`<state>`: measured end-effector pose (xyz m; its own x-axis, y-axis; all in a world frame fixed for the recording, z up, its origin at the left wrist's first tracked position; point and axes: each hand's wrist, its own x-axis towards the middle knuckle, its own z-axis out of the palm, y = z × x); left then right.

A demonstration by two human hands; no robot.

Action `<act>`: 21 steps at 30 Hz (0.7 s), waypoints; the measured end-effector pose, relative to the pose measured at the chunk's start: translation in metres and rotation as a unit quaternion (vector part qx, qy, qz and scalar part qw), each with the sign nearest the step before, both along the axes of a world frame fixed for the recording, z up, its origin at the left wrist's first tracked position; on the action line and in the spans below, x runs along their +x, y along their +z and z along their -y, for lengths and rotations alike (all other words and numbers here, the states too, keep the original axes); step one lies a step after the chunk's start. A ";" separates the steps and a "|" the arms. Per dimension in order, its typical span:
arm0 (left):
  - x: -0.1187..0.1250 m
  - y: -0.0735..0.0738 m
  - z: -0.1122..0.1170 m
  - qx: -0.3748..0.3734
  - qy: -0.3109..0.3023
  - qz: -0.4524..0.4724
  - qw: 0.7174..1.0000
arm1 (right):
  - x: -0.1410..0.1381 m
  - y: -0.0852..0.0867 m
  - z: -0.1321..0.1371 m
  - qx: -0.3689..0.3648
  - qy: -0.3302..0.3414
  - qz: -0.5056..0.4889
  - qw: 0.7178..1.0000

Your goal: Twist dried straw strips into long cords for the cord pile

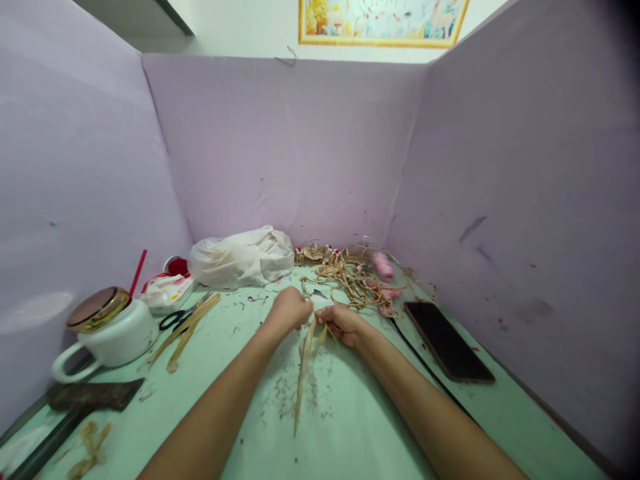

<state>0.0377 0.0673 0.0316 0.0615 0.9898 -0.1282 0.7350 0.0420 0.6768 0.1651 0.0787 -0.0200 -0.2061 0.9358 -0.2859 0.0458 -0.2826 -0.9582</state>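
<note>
My left hand (289, 311) and my right hand (341, 323) meet over the middle of the green table (350, 427), both closed in a pinch on long tan straw strips (303, 373). The strips hang from my fingers and trail toward me across the tabletop. Just beyond my hands lies a tangled pile of braided straw cord (350, 275) with small red beads.
A white lidded mug (107, 330) with a red straw stands at the left, with scissors (181, 316) and loose straw strips (187, 328) beside it. A white plastic bag (243, 257) sits at the back. A dark phone (447, 340) and pink thread spool (383, 265) lie right. Purple panels wall three sides.
</note>
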 end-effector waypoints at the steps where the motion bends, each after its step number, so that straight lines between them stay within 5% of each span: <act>1: -0.005 0.001 -0.005 0.017 0.029 0.014 0.999 | 0.001 0.001 0.000 -0.012 0.005 -0.005 1.000; 4: -0.010 -0.006 -0.015 -0.089 0.064 0.135 0.985 | 0.002 0.005 0.001 -0.042 0.006 -0.021 0.999; 7: -0.004 -0.019 -0.019 -0.237 0.029 0.264 0.935 | 0.002 0.007 0.002 -0.048 0.013 -0.032 0.998; 10: -0.002 -0.026 -0.020 -0.303 0.010 0.326 0.895 | 0.003 0.006 0.002 -0.047 0.028 -0.032 0.998; 17: -0.004 -0.022 -0.015 -0.235 0.026 0.216 0.947 | 0.003 0.003 0.000 0.058 0.048 0.107 0.991; 21: 0.000 -0.019 -0.007 -0.153 0.033 0.129 0.979 | 0.002 0.009 0.000 0.144 0.005 0.312 0.939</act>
<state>0.0375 0.0740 0.0127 0.0678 0.9103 -0.4083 0.5291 0.3141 0.7882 0.1670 0.0782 -0.0111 -0.0917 0.9919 -0.0882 0.6252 -0.0116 -0.7804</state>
